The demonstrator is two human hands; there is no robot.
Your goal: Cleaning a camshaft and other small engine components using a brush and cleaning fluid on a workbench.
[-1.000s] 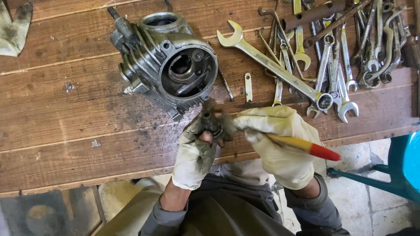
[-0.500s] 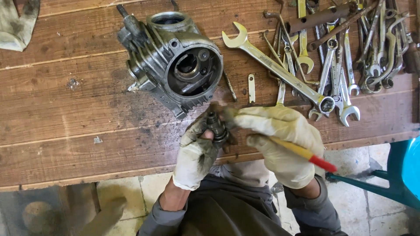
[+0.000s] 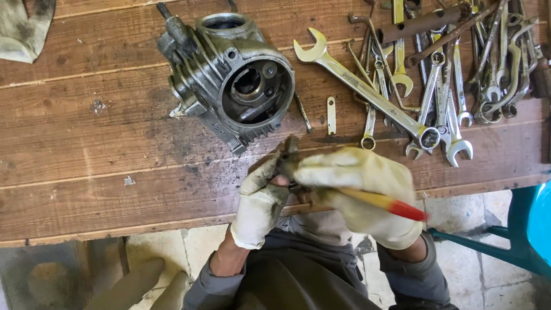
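Observation:
Both my hands wear dirty pale gloves, just in front of the wooden bench's near edge. My left hand (image 3: 261,201) pinches a small dark greasy metal part (image 3: 285,158) between thumb and fingers. My right hand (image 3: 359,183) is closed around a tool with a yellow and red handle (image 3: 390,204), its working end hidden against the small part. A grey finned engine casing (image 3: 229,80) with a round open bore lies on the bench just beyond my hands.
Several spanners and wrenches (image 3: 436,80) are heaped at the bench's right. A short flat metal strip (image 3: 331,115) lies beside them. A spare glove (image 3: 23,28) lies at the far left corner. A teal chair (image 3: 516,241) stands at the right on the tiled floor.
The view has shifted slightly. My hands stay together on the small part, with the right hand nudging the tool a little; the handle now points lower right.

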